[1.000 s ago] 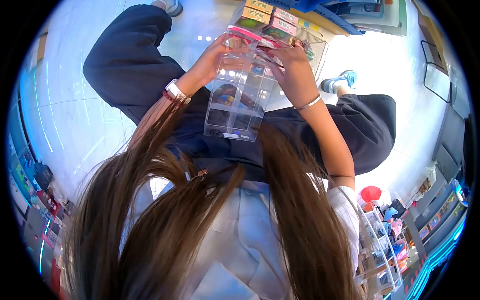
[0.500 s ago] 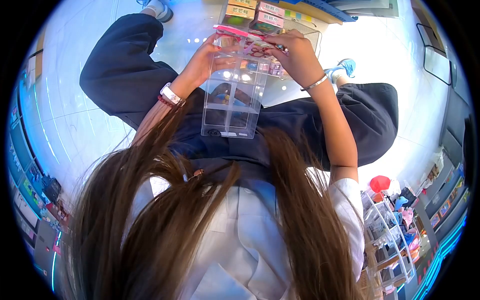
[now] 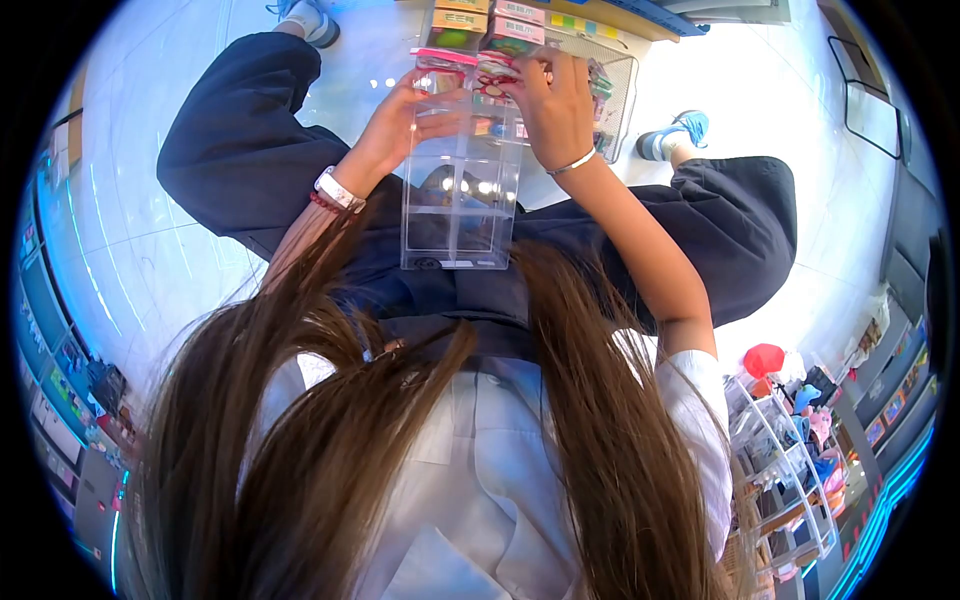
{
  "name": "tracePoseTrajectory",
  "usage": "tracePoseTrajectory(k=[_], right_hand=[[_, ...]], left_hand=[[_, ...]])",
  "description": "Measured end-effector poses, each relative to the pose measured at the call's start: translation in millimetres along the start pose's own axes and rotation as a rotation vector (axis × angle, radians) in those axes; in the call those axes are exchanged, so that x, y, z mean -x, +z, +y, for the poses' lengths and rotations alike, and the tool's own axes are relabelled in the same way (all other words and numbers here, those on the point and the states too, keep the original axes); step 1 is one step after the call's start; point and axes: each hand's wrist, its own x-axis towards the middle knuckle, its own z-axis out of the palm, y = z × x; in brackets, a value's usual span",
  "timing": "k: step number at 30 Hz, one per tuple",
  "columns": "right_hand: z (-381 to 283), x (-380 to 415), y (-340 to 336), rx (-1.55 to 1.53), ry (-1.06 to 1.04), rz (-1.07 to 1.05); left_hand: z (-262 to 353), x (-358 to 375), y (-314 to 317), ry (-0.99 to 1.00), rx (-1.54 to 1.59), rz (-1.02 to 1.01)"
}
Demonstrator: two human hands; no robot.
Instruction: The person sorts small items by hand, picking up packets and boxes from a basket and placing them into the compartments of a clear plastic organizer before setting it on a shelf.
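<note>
A clear plastic box (image 3: 458, 236) with dividers stands tilted between my legs, its far end by my hands. My left hand (image 3: 388, 130) grips its left side near the top, fingers seen through the clear plastic. A pink-edged packet (image 3: 444, 58) sits at the box's top left compartment. My right hand (image 3: 556, 108) is at the top right, fingers pinched on a red-and-white patterned packet (image 3: 492, 76) over the right compartment. Its fingertips partly hide that packet.
Yellow cartons (image 3: 460, 27) and pink cartons (image 3: 515, 28) stand just beyond the box. A wire basket (image 3: 622, 95) holding small goods is at their right. A white rack (image 3: 785, 450) with assorted items stands at the lower right. My shoes (image 3: 668, 137) rest on the tiled floor.
My right hand has moved left and turned more upright, bringing the patterned packet to the box's top right. The box has shifted slightly left; my left hand stays on it.
</note>
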Motion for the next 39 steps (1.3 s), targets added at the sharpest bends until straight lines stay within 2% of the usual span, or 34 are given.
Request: tracePoseTrajectory(k=[2,4,5,7,9,11,13,15,17,18,20,21,23,24,25,28,31,33,35,36,37,39], right_hand=[[1,-2,-1,-0.018,0.039,0.037],[0,-15,-13,-0.123,0.118,0.228],[3,-24,-23,-0.123,0.121,0.229],[16,-31,-49,-0.130,0.377,0.164],[69,-24,-27,-0.157,0.413,0.240],[136,5,11,-0.040,0.607,-0.012],[162,24,30,-0.029,0.559,-0.508],[165,46,66,0.013,0.422,-0.558],[159,64,93,-0.206,0.493,-0.601],[162,73,113,-0.209,0.491,-0.602],[171,86,152,-0.063,0.834,-0.792],[169,93,163,-0.066,0.829,-0.791],[162,99,180,-0.031,0.946,-0.579],[152,99,181,-0.121,1.117,-0.464],[146,96,184,-0.129,1.122,-0.462],[140,91,192,-0.020,1.362,-0.386],[150,90,201,0.055,1.327,-0.474],[152,85,204,0.120,1.369,-0.459],[150,79,191,0.031,1.425,-0.350],[162,97,208,0.032,1.259,-0.195],[163,98,204,0.033,1.259,-0.200],[168,97,196,-0.088,1.035,-0.247]], left_hand=[[-2,0,-5,-0.008,0.025,0.012],[-1,2,-6,-0.017,0.113,0.035],[-1,2,-10,-0.019,0.112,0.036],[-1,3,-17,0.039,0.084,0.044],[2,3,-14,0.031,0.133,0.045],[7,6,-5,0.021,0.182,0.047],[13,7,5,0.021,0.283,0.067],[14,6,2,0.011,0.266,0.063],[14,6,0,0.009,0.251,0.066],[13,6,0,0.019,0.226,0.085],[11,6,-1,0.032,0.201,0.106],[10,5,-1,0.022,0.228,0.092],[7,4,-2,0.015,0.251,0.084],[7,3,-2,0.007,0.265,0.080],[7,2,-3,-0.004,0.278,0.075],[6,0,-4,-0.005,0.232,0.078],[5,-1,-3,-0.004,0.188,0.098],[6,-2,-2,-0.006,0.173,0.091],[6,-2,-2,-0.010,0.159,0.090],[6,-2,-2,-0.010,0.153,0.096],[5,-2,-3,-0.012,0.147,0.101],[3,-3,-6,-0.015,0.141,0.083]])
